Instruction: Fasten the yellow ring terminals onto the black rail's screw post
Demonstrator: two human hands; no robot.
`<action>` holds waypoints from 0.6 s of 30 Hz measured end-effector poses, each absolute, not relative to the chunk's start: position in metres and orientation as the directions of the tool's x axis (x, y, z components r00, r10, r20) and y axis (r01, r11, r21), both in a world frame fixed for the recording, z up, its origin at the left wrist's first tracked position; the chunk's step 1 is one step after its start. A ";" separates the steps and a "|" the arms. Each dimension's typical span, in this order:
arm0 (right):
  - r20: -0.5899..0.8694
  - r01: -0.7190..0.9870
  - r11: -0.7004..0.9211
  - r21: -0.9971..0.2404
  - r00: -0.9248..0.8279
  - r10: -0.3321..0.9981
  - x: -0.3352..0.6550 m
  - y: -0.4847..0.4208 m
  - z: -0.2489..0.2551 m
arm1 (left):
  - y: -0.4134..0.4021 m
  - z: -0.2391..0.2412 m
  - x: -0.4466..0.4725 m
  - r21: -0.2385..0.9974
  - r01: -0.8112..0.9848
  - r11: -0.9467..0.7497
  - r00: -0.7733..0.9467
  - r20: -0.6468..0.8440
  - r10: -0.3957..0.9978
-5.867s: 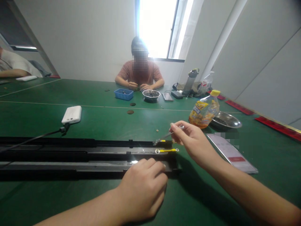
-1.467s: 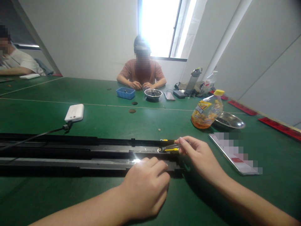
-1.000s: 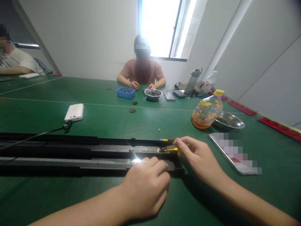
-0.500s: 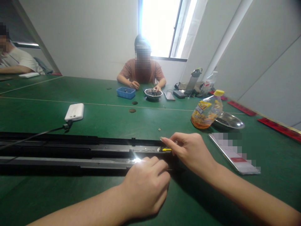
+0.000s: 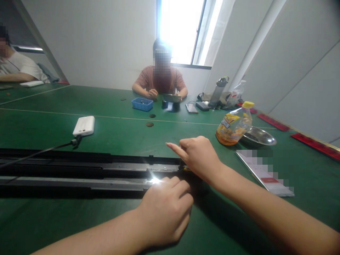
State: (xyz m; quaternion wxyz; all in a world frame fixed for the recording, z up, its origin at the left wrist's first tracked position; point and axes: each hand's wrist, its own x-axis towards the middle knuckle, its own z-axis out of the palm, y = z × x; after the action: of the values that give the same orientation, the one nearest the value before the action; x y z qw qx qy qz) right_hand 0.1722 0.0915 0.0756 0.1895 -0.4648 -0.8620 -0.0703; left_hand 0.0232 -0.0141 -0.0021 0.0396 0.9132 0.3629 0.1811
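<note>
Black rail (image 5: 79, 173) lies across the green surface (image 5: 119, 138); left hand (image 5: 166, 209) fingers curl closed on its near edge, right hand (image 5: 196, 156) sits at its end, forefinger extended, grasp indeterminable; bottle (image 5: 233, 124) label illegible.

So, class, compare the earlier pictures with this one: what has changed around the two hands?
The right hand slid leftward over the end of the long black rail, covering the yellow piece; the thin metal tweezers it held are out of sight. Opposite, a person lifted and tilted the round metal bowl. The left hand stayed pressed on the rail; white power bank unmoved.
</note>
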 end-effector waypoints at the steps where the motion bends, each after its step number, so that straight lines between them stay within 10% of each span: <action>1: 0.393 0.832 0.552 -0.055 -0.491 0.778 0.172 0.093 0.076 | -0.014 -0.002 0.023 0.205 0.648 -0.734 0.671 0.304 0.677; 18: 0.461 0.829 0.537 -0.157 -0.419 0.782 0.164 0.093 0.095 | -0.014 0.000 0.024 0.209 0.647 -0.733 0.675 0.290 0.679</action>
State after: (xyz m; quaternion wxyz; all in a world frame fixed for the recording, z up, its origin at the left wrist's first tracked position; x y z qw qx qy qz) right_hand 0.1645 0.0927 0.0953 0.2470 -0.4789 -0.8410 -0.0475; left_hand 0.0237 -0.0142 -0.0001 0.0444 0.9141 0.3626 0.1761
